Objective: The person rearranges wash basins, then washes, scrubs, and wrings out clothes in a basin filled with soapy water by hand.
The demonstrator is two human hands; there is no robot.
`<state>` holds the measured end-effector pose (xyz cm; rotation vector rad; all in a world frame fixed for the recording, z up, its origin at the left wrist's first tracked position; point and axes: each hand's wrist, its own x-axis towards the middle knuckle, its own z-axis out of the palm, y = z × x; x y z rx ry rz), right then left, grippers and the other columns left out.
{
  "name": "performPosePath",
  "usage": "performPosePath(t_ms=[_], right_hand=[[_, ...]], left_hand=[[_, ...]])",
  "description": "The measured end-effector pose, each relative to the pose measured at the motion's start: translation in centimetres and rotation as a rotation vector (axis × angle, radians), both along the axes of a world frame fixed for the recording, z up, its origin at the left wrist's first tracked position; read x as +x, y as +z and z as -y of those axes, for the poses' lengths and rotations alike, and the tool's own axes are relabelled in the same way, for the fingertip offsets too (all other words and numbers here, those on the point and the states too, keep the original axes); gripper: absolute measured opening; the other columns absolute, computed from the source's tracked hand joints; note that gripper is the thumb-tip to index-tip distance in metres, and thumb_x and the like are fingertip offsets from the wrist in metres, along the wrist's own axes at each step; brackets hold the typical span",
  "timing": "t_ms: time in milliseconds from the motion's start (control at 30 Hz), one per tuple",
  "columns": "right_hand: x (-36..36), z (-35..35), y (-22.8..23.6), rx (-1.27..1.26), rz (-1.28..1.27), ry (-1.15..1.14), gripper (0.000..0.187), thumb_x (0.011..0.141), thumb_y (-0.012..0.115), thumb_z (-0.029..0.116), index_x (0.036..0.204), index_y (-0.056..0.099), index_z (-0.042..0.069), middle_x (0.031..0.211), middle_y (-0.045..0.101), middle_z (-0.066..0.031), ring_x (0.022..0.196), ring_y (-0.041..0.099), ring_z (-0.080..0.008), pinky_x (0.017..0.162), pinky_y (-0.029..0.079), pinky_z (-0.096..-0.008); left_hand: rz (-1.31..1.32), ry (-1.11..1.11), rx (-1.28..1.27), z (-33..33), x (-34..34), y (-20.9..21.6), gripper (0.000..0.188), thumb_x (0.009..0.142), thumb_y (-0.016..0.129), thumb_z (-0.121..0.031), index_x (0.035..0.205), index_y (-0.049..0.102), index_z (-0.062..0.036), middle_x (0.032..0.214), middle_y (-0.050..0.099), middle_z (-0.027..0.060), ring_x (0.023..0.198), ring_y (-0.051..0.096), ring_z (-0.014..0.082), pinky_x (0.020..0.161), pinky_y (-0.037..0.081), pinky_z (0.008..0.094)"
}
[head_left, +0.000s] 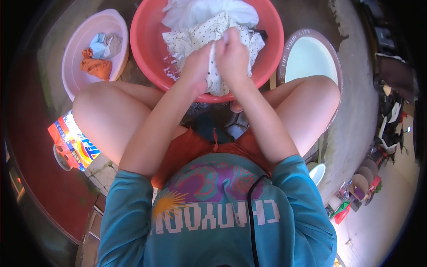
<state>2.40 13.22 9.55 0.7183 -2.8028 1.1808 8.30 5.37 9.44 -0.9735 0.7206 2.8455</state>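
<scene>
A white cloth garment with small dark dots is bunched up inside a large red basin between my knees. My left hand is closed on a fold of it. Close beside it, my right hand grips the same cloth, its fingers curled. A strip of the dotted fabric shows between the two hands and hangs down to the near rim of the basin. Behind it lies plain white fabric. Some white suds cling to the basin's inner left wall. The fingertips are partly hidden in the cloth.
On the left stands a pink basin holding orange cloth and light blue and grey cloth. A brown-rimmed basin with a pale inside is by my right knee. An orange detergent bag sits beside my left knee.
</scene>
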Motion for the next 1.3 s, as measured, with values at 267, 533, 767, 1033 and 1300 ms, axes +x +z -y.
performPosePath(t_ms=[267, 533, 767, 1033, 1300], right_hand=[[-1.4, -1.0, -0.1, -0.064, 0.02, -0.066, 0.01, 0.082, 0.055, 0.008, 0.085, 0.046, 0.005, 0.064, 0.057, -0.0207, 0.059, 0.057, -0.0416, 0.057, 0.047, -0.045], [-8.0, -8.9, 5.1, -0.84, 0.797, -0.103, 0.013, 0.084, 0.055, 0.003, 0.078, 0.046, 0.01, 0.063, 0.049, -0.0021, 0.058, 0.048, -0.0116, 0.054, 0.04, -0.0243], [-9.9, -10.9, 6.0, -0.912, 0.948, 0.028, 0.014, 0.085, 0.054, 0.004, 0.078, 0.044, 0.01, 0.062, 0.047, -0.0045, 0.057, 0.046, -0.0146, 0.054, 0.041, -0.0272], [-9.8, -10.2, 5.3, -0.853, 0.77, -0.217, 0.013, 0.087, 0.051, 0.005, 0.077, 0.046, 0.011, 0.065, 0.047, -0.0021, 0.06, 0.048, -0.0134, 0.058, 0.044, -0.0274], [-5.4, -6.6, 5.5, -0.562, 0.17, -0.178, 0.013, 0.085, 0.053, 0.002, 0.078, 0.045, 0.009, 0.066, 0.05, -0.0004, 0.057, 0.048, -0.0101, 0.053, 0.041, -0.0247]], left_hand=[[0.081, -0.124, -0.278, 0.4, -0.2, 1.2, 0.032, 0.092, 0.054, -0.027, 0.108, 0.061, 0.0001, 0.098, 0.064, 0.0065, 0.084, 0.061, 0.0138, 0.075, 0.048, 0.0275], [-0.105, -0.467, -0.754, 6.0, -0.3, 0.9, 0.055, 0.093, 0.04, -0.046, 0.089, 0.067, 0.0024, 0.086, 0.067, 0.0119, 0.077, 0.06, 0.016, 0.077, 0.045, 0.0275], [-0.317, -0.855, -1.342, 6.5, 0.4, 0.1, 0.03, 0.089, 0.06, -0.029, 0.097, 0.065, -0.0002, 0.084, 0.062, 0.0029, 0.083, 0.056, 0.0125, 0.076, 0.045, 0.0276], [-0.476, -0.298, -0.832, 5.3, 0.2, 0.4, 0.023, 0.093, 0.057, -0.019, 0.099, 0.065, 0.0014, 0.088, 0.064, -0.0001, 0.08, 0.056, 0.0062, 0.072, 0.046, 0.0221], [-0.367, 0.025, -0.267, 2.3, -0.5, 1.0, 0.027, 0.095, 0.055, -0.024, 0.103, 0.062, 0.0014, 0.089, 0.063, 0.0008, 0.079, 0.058, 0.0059, 0.071, 0.048, 0.02]])
